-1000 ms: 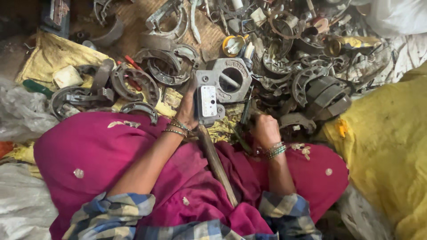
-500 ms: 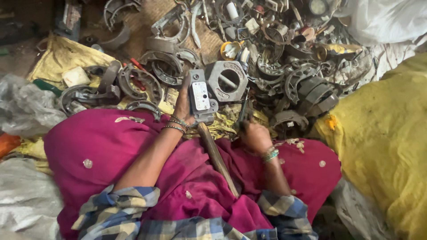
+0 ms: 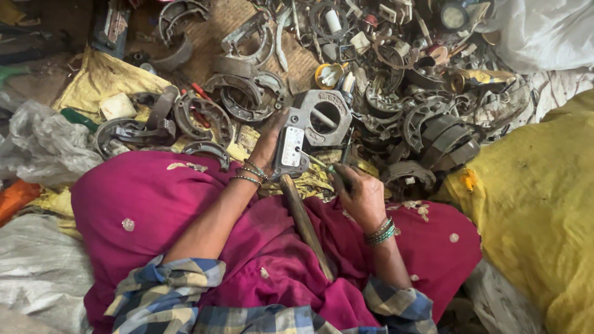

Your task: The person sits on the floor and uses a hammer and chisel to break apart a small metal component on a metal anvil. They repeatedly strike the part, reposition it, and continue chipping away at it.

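Note:
My left hand (image 3: 267, 147) grips a small grey metal part with a white faceplate (image 3: 291, 147) and holds it upright above my lap. My right hand (image 3: 360, 196) is closed on a screwdriver (image 3: 322, 163) with a dark green handle. Its thin shaft points left and its tip touches the part's right side. A long wooden handle (image 3: 303, 226) lies across my magenta-clad lap (image 3: 148, 204), just below the part. A large grey metal housing with a round hole (image 3: 323, 112) lies right behind the part.
A heap of curved brake shoes (image 3: 204, 117) and scrap metal rings (image 3: 427, 124) spreads in front of me. A yellow sack (image 3: 532, 204) fills the right side. A crumpled clear plastic bag (image 3: 43, 145) and a yellow cloth (image 3: 102, 77) lie at left.
My right hand has drawn a little left toward the part, bringing the screwdriver tip onto it. My left hand has kept its hold on the part.

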